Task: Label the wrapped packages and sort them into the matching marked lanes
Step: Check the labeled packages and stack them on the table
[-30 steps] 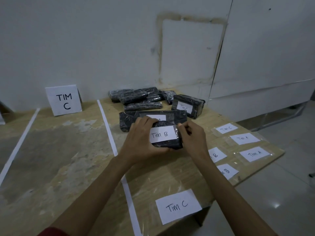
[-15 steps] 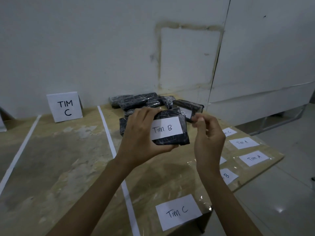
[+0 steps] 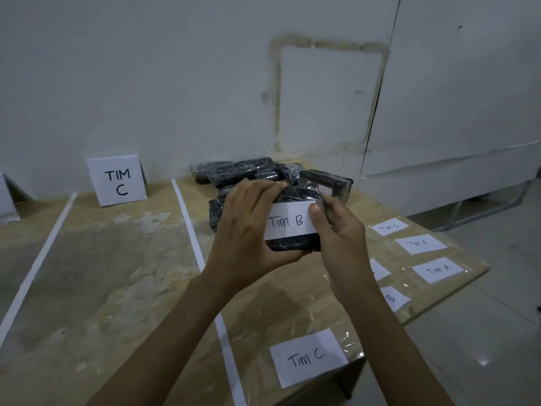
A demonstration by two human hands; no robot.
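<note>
**Tim B package held just right of the tape line**

Your left hand (image 3: pixel 248 232) grips the wrapped package (image 3: pixel 292 245) by its left end. It is lifted off the table (image 3: pixel 117 273), just right of the white tape line (image 3: pixel 190 230). Your right hand (image 3: pixel 341 241) clasps its right end, thumb pressing the Tim B label (image 3: pixel 288 222). Left of the line, the lane before the TIM C sign (image 3: pixel 118 181) stretches wide. Right of it sit the pile (image 3: pixel 246 171) and loose labels (image 3: pixel 307 357), which reach the table's edge.

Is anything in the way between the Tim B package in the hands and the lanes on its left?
Nothing visible. The left hand and right hand hold the package above the table; leftward lie only flat tape lines, and the TIM C sign stands back at the wall. No B sign is readable.
</note>
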